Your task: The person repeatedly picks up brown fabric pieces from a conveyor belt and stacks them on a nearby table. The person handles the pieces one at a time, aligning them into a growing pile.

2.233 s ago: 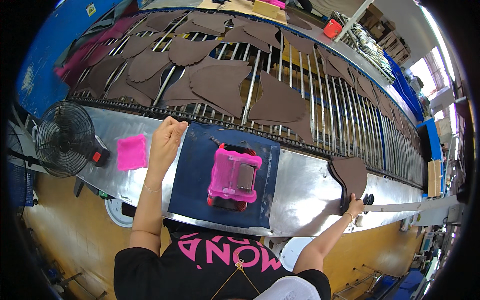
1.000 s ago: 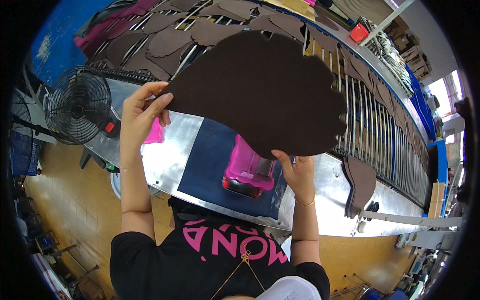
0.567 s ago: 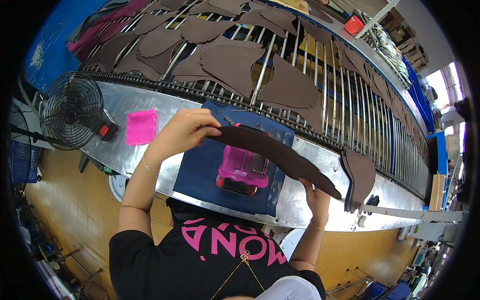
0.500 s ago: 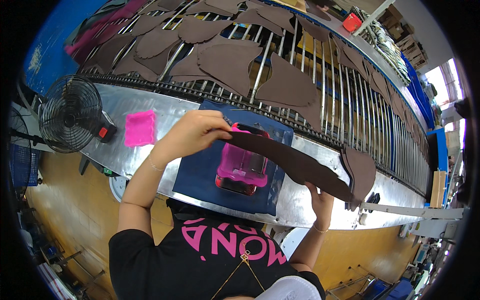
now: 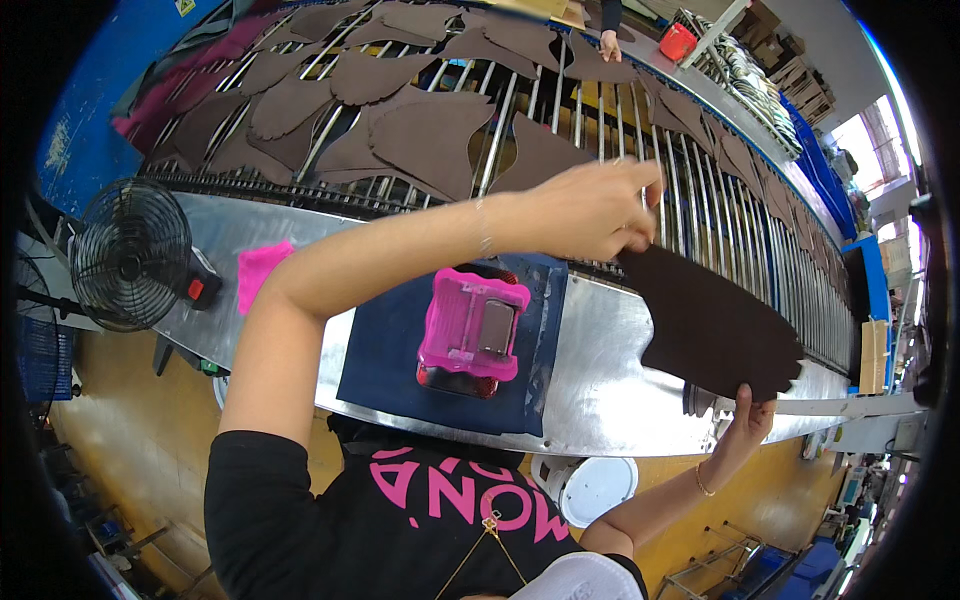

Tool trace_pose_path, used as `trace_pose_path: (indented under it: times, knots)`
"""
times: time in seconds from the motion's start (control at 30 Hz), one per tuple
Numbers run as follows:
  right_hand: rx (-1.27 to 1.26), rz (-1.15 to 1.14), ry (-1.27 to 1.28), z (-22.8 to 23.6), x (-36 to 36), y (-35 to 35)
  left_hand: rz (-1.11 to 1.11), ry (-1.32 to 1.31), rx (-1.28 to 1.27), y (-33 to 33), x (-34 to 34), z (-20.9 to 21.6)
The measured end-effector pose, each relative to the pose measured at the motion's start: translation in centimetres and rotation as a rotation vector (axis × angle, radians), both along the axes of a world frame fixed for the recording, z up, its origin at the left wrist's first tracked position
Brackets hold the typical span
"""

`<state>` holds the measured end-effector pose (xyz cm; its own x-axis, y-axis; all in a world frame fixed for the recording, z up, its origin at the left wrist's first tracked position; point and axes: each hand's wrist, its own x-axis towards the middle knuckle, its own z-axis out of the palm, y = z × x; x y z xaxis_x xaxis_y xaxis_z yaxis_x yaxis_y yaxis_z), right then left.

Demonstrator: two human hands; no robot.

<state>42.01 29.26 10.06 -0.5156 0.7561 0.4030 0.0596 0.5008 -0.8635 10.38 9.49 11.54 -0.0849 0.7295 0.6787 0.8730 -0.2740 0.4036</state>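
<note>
A dark brown cut piece of sheet material (image 5: 715, 320), with a scalloped end, is stretched out flat between my hands. My left hand (image 5: 600, 210) reaches across to the right and pinches its upper left corner. At the lower right end, my right hand (image 5: 748, 418) grips the edge between thumb and fingers. Beneath the piece, the edge of a stack of similar pieces (image 5: 698, 400) shows; the rest is hidden. To the left, a pink tray-like object (image 5: 460, 330) sits on a red-and-black item (image 5: 455, 382) on the dark blue mat (image 5: 385, 385).
Beyond the metal table (image 5: 600, 350) runs a roller rack (image 5: 490, 140) bearing several brown pieces (image 5: 430, 140). Another person's hand (image 5: 610, 46) touches a piece on its far side. At left stand a black fan (image 5: 132, 255) and a bright pink item (image 5: 262, 272). A white bar (image 5: 850, 406) juts in at right.
Both hands have carried the brown piece rightward, off the mat and over the stack. It now faces the camera more broadly. Another person's hand has appeared at the far side.
</note>
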Motion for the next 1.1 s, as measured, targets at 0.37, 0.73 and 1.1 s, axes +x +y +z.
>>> trace_pose_path:
  times: [0.37, 0.73, 1.1]
  knots:
    - [-0.172, 0.18, -0.191, -3.6, -13.4, 0.2, 0.516, 0.777, 0.051, 3.8, -6.9, 7.1]
    - [-1.042, 0.447, 0.385, -16.7, -32.4, -2.6, 0.574, 0.06, -0.022, -10.0, -5.2, 2.5]
    - [-0.817, 0.341, 0.138, -15.2, -28.6, -3.0, 0.898, -0.374, -0.216, -22.4, -2.5, -6.0]
